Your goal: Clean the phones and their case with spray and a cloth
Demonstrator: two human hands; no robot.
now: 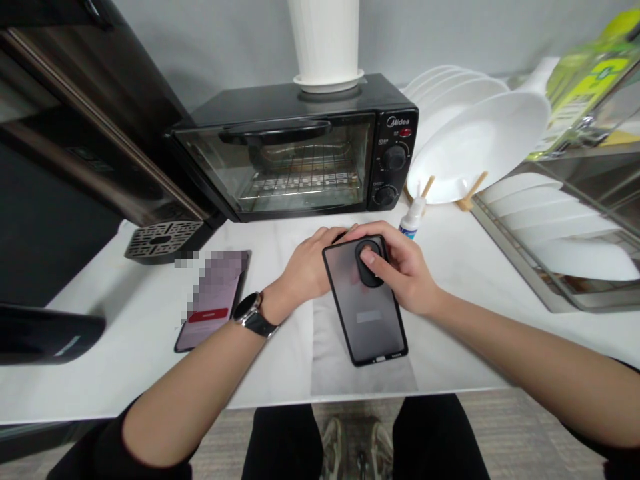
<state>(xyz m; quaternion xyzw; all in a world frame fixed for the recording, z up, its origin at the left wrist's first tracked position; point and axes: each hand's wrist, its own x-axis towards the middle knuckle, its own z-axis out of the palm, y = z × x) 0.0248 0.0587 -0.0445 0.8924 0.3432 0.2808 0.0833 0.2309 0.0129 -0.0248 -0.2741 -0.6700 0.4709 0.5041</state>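
Observation:
A translucent dark phone case (367, 317) with a black rim is held tilted above a pale cloth (345, 347) on the white counter. My right hand (407, 270) grips its top end, thumb pressed into the oval camera cut-out. My left hand (307, 263), a black watch on the wrist, holds the case's upper left edge from behind. A phone (213, 300) with a lit screen lies flat on the counter, left of my left wrist.
A black toaster oven (300, 157) stands at the back with a white ribbed pot (327, 43) on top. White plates (475, 143) sit in a rack at the right, a small white bottle (413, 217) in front. A steel dish rack (560, 247) lies far right; a dark appliance (75, 153) far left.

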